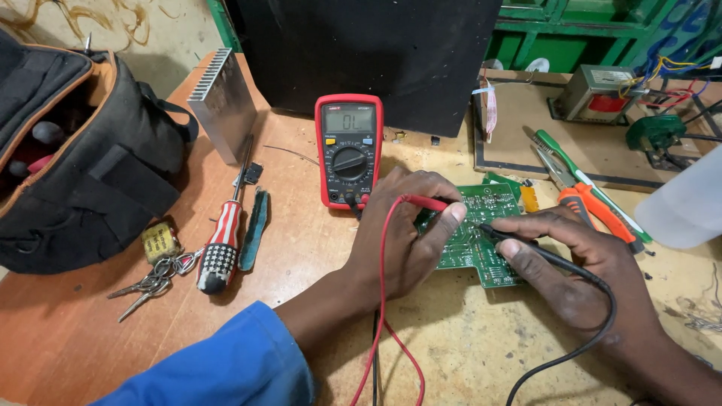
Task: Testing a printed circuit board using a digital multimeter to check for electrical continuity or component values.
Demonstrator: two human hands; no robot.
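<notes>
Left hand (402,233) pinches the red probe (429,202), right hand (579,267) the black probe (519,244), both tips on the green board (481,225) near the meter (349,150). Either tip may slip and bridge 2 adjacent joints, falsifying the reading.

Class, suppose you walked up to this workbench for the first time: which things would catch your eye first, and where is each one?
The red multimeter stands out at the centre back of the table. Just in front of it, the left hand holds the red probe and the right hand the black probe, both tips on the green circuit board. Further left lies a striped-handled screwdriver, beside a black bag.
</notes>
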